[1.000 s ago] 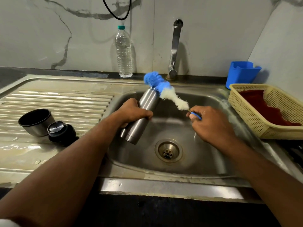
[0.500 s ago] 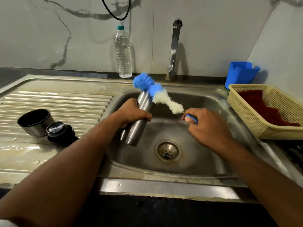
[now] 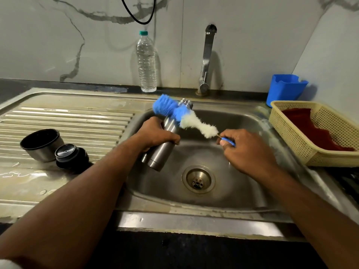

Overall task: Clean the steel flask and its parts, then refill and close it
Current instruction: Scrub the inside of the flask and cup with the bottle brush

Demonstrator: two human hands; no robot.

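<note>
I'm watching the left hand (image 3: 155, 135) gripping the steel flask (image 3: 167, 136) tilted over the sink basin (image 3: 242, 191) while the right hand (image 3: 246, 150) is pinching the bottle brush (image 3: 182, 115) handle, scrubbing its neck, so I'm thinking steady, short strokes work best.

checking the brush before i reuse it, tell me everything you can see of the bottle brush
The bottle brush has a fluffy blue bristle head, a white bristle section behind it, a thin wire stem and a blue handle. The right hand pinches that handle. It slants across the outside of the steel flask near its open neck, above the sink, not inside the flask.
</note>
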